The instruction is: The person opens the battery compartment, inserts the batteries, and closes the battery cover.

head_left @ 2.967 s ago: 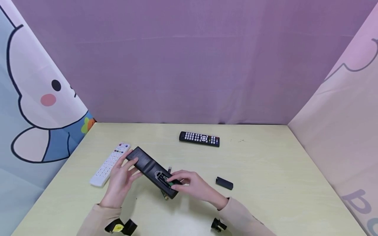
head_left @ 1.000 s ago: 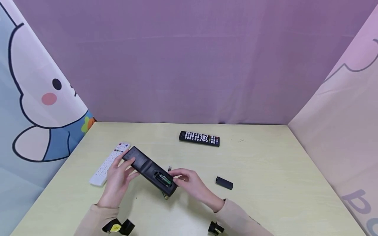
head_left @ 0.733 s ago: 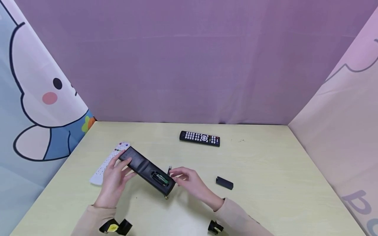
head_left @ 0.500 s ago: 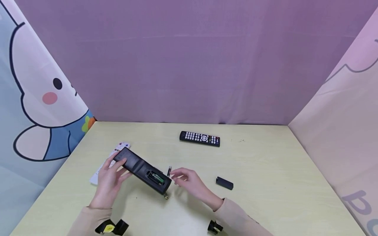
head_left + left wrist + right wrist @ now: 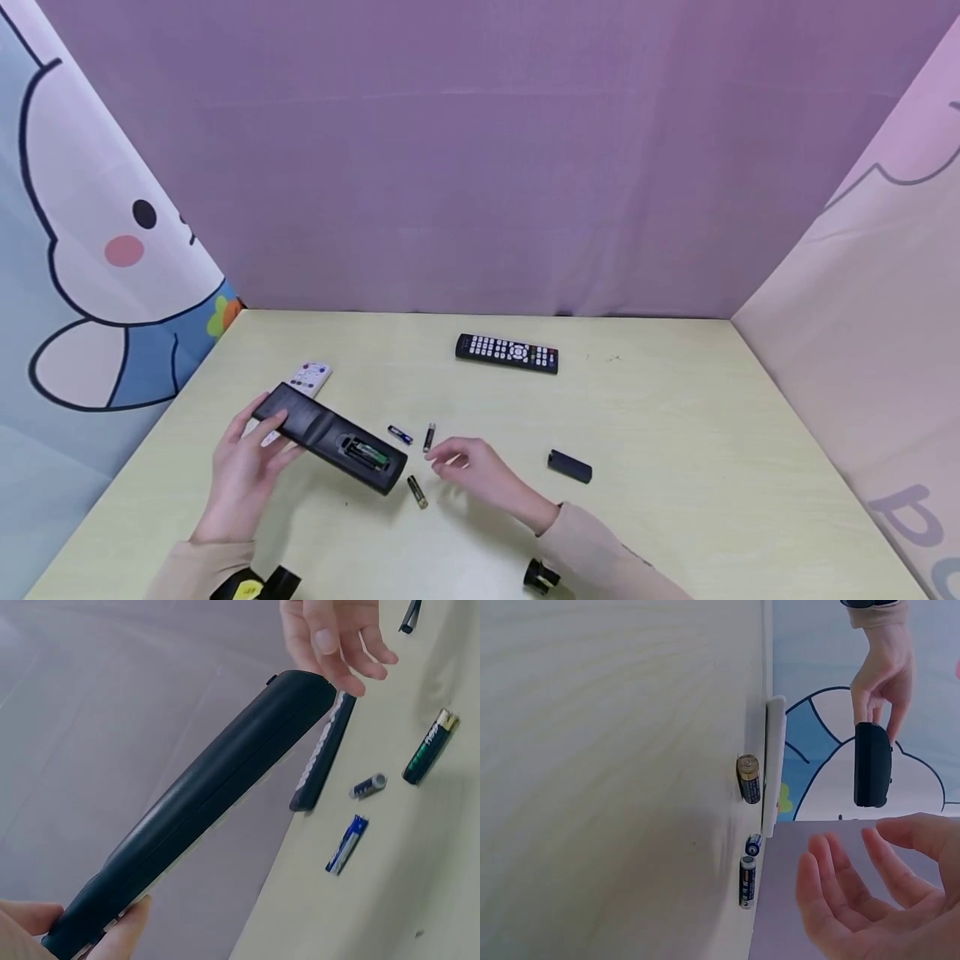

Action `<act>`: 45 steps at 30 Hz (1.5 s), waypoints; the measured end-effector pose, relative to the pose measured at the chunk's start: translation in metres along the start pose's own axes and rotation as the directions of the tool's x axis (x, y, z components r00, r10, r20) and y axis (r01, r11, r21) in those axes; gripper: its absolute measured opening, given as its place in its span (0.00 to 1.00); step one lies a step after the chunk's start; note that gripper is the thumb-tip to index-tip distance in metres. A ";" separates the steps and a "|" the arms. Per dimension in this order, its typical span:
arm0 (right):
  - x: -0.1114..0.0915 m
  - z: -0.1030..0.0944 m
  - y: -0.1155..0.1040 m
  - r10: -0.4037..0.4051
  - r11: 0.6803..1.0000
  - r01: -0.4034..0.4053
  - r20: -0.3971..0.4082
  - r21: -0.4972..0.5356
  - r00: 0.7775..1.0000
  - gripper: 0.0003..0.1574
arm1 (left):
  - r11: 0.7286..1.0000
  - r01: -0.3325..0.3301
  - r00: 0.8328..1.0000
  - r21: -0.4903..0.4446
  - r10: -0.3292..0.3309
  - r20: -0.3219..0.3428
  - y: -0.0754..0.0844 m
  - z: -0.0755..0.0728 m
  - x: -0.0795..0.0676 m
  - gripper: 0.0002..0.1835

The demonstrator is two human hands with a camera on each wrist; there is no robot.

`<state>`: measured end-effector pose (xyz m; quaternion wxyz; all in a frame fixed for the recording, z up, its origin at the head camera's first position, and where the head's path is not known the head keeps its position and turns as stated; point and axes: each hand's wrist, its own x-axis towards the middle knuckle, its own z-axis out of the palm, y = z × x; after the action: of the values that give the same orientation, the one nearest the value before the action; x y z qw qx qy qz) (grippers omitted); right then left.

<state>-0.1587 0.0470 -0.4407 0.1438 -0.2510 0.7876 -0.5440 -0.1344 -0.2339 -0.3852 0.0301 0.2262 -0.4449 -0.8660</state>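
Note:
My left hand [image 5: 243,462] grips a black remote control [image 5: 315,429] by one end, held above the table with its back facing up. Its battery compartment is uncovered, and a green-and-dark battery [image 5: 369,455] lies inside. My right hand [image 5: 480,475] hovers to the right of it, fingers loosely bent and holding nothing, as the right wrist view [image 5: 870,892] confirms. Close by its fingertips lie a dark battery with a silver end [image 5: 430,437], a blue battery [image 5: 400,435] and a black-and-gold battery [image 5: 417,492]. The black battery cover [image 5: 570,466] rests farther right.
A white remote control [image 5: 310,377] lies on the table at the left, partly hidden beneath the held remote. Toward the back is another black remote control [image 5: 507,353], buttons up. Fabric walls enclose the pale table [image 5: 675,417] at the back and both sides.
My right fingers have come off the battery compartment. The left hand has carried the black remote leftward, uncovering the loose batteries and covering more of the white remote.

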 end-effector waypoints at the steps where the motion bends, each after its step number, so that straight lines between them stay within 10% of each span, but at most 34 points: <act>1: 0.000 0.001 0.000 0.006 1.000 -0.006 0.004 0.002 1.000 0.13 | 1.000 -0.002 1.000 -0.017 0.002 0.000 0.000 -0.002 0.001 0.30; 22: 0.016 0.022 0.000 0.124 0.979 -0.111 0.072 -0.171 0.990 0.16 | 0.988 -0.003 1.000 -0.157 0.005 0.009 0.008 -0.032 0.005 0.24; 33: 0.024 0.030 0.001 0.123 0.907 -0.066 0.112 -0.416 0.986 0.17 | 0.989 0.003 1.000 -0.149 -0.006 -0.022 0.010 -0.035 0.006 0.28; 45: 0.027 0.032 0.000 0.134 0.906 -0.072 0.123 -0.417 0.983 0.17 | 0.986 0.014 0.999 -0.169 -0.020 -0.036 0.011 -0.037 0.008 0.29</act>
<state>-0.1651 0.0067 -0.4516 0.1749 -0.2736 0.8835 -0.3375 -0.1279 -0.2704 -0.3985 0.0501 0.2427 -0.3675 -0.8964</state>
